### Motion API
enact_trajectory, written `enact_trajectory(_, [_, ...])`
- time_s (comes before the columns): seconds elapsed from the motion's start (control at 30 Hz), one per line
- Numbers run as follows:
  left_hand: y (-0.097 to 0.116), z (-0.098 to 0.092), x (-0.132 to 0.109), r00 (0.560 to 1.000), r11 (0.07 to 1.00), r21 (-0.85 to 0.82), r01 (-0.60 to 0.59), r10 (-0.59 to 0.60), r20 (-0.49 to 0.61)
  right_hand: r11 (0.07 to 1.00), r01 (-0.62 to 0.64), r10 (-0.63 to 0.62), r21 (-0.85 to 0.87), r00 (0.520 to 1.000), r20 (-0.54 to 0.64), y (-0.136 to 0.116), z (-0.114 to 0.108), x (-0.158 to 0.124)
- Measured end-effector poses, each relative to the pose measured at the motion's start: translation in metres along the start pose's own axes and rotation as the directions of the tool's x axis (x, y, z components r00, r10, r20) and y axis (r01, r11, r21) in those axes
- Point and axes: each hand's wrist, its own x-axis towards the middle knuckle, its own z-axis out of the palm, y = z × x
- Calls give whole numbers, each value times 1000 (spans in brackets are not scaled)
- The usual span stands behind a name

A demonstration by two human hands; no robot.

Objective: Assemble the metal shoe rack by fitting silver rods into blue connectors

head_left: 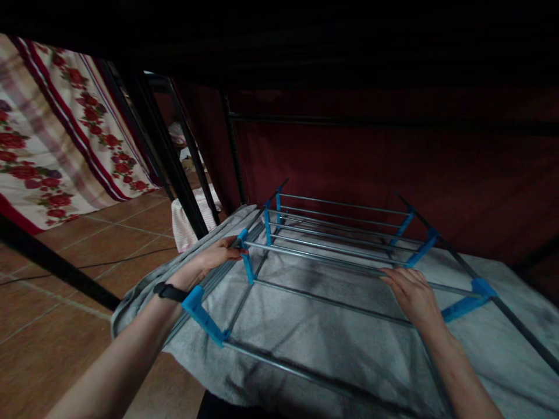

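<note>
A low rack of grey metal rods (pixel 332 256) joined by blue plastic connectors (pixel 203 314) stands on a grey cloth base (pixel 314 337). My left hand (pixel 216 256), with a black band on the wrist, is closed around the left end of one rod beside a blue connector. My right hand (pixel 413 294) lies palm down on the same rod further right, its fingers curled over it. Both forearms reach in from the bottom edge.
Black metal poles (pixel 174 169) rise at the left and behind, with dark red fabric (pixel 371 169) across the back. A floral sheet (pixel 56 128) hangs at the far left over brown floor tiles (pixel 65 297). A pale cloth (pixel 186 224) lies by the poles.
</note>
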Motion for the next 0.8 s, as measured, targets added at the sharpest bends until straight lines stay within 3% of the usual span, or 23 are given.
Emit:
enact_trajectory(0.33, [5,3,-3,1000,1000,-20,13,-13,-2,998,12,-7,-67,998,65,-4,-4,5])
enact_trajectory(0.8, [2,2,-2,1000,1000,-25,10,-10,-15,1000,4,-4,-4,999,-53,-2,1,1])
